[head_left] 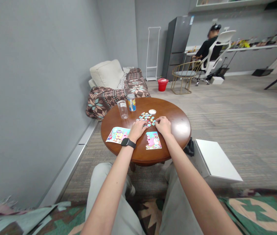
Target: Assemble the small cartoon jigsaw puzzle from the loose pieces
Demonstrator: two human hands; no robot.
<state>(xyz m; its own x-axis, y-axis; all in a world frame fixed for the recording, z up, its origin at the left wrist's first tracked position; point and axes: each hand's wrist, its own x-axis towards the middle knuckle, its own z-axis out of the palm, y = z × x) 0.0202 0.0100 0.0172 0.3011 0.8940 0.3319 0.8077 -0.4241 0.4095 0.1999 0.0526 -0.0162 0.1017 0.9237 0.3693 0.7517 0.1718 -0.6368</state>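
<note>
A loose pile of small colourful jigsaw puzzle pieces point(144, 115) lies in the middle of the round wooden table point(175, 109). My left hand point(137, 129), with a black watch at the wrist, reaches to the pile's near left side, fingers bent and apart. At its right edge my right hand point(163, 125) has its fingertips beside a blue piece, thumb and fingers slightly apart. Between my wrists lies a joined puzzle section point(153, 140) with pink and white cartoon figures. A cartoon picture sheet point(117, 134) sits left of my left wrist, partly covered by it.
A clear glass point(122, 109) and a cartoon-printed can point(131, 102) stand at the table's back left, with a round white lid point(152, 112) behind the pile. A white box point(218, 160) is on the floor at right. Farther back, a person point(208, 47) sits in a chair.
</note>
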